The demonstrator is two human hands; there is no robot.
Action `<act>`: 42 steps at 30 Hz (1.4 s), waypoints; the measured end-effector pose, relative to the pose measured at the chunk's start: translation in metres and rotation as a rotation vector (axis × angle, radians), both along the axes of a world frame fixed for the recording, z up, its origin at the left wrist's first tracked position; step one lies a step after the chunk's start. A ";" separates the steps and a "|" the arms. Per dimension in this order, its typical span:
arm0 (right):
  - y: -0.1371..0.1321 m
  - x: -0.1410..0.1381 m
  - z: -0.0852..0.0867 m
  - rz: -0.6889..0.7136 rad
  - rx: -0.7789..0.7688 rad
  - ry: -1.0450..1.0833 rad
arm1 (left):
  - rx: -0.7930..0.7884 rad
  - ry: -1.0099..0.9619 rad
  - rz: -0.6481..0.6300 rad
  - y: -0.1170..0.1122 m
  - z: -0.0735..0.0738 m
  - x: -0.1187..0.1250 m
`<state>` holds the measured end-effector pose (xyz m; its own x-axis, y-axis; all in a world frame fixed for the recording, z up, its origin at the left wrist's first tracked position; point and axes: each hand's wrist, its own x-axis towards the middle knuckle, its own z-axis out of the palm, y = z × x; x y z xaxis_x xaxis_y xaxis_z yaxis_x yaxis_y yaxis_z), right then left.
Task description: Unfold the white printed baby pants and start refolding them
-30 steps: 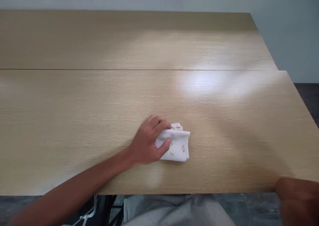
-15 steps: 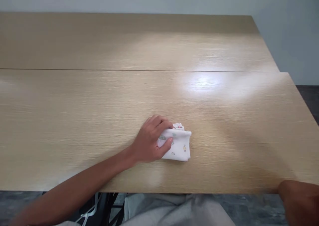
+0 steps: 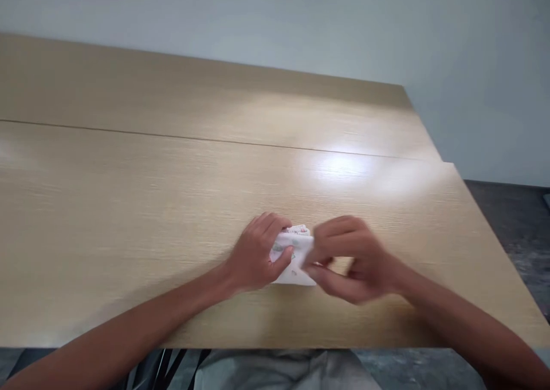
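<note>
A small folded white cloth (image 3: 293,247) with tiny coloured prints lies on the light wooden table (image 3: 129,195) near its front edge. My left hand (image 3: 255,252) grips the cloth's left side, thumb on top of it. My right hand (image 3: 350,258), blurred by motion, has reached in from the right. Its fingers touch or pinch the cloth's right edge and cover that part. Both forearms stretch over the table's near edge.
A seam (image 3: 215,140) runs left to right across the tabletop, which ends against a pale wall (image 3: 301,23). Dark floor (image 3: 515,218) shows past the table's right edge. My lap in grey fabric (image 3: 279,373) is below the front edge.
My right hand came up from the lower right corner onto the table and reached the cloth's right side. My left hand stayed on the cloth. The view tilted upward.
</note>
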<state>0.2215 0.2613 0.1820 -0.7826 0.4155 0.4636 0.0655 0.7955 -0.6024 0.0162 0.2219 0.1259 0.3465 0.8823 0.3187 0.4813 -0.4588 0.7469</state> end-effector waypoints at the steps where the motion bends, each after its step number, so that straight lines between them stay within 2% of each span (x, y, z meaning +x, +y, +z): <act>1: 0.001 -0.007 -0.006 -0.030 0.044 0.008 | 0.014 -0.021 0.010 0.000 -0.001 -0.001; 4: 0.005 -0.022 -0.036 -0.122 0.233 0.000 | 0.025 -0.076 -0.009 0.002 -0.002 -0.007; 6: 0.005 -0.024 -0.054 -0.164 0.256 -0.002 | 0.018 -0.081 -0.059 0.004 -0.002 -0.011; 8: 0.004 -0.022 -0.064 -0.198 0.225 -0.002 | 0.001 -0.080 -0.108 0.006 -0.001 -0.016; 16: 0.004 -0.014 -0.059 -0.230 0.133 -0.104 | -0.060 -0.045 -0.099 0.007 -0.001 -0.019; 22: 0.013 -0.008 -0.061 -0.181 -0.188 -0.167 | -0.086 -0.063 -0.157 0.008 0.003 -0.021; 24: 0.015 -0.008 -0.062 -0.169 -0.223 -0.146 | -0.108 -0.076 -0.173 0.010 0.003 -0.022; 27: 0.016 -0.009 -0.062 -0.176 -0.199 -0.117 | -0.131 -0.086 -0.212 0.012 0.003 -0.022; 31: 0.016 -0.010 -0.064 -0.169 -0.146 -0.082 | -0.073 -0.101 -0.236 0.011 -0.001 -0.024; 36: 0.012 -0.012 -0.067 -0.185 0.131 -0.017 | -0.003 -0.119 -0.220 0.009 -0.002 -0.024; 38: 0.010 -0.012 -0.068 -0.212 0.195 -0.031 | -0.016 -0.124 -0.225 0.010 -0.001 -0.023; 42: 0.012 -0.013 -0.070 -0.194 0.065 -0.011 | -0.051 -0.120 -0.235 0.012 0.002 -0.023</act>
<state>0.2081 0.2737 0.1123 -0.6959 0.5284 0.4864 0.2276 0.8046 -0.5485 -0.0069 0.2336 0.1280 0.5063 0.7979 0.3270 0.2722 -0.5077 0.8174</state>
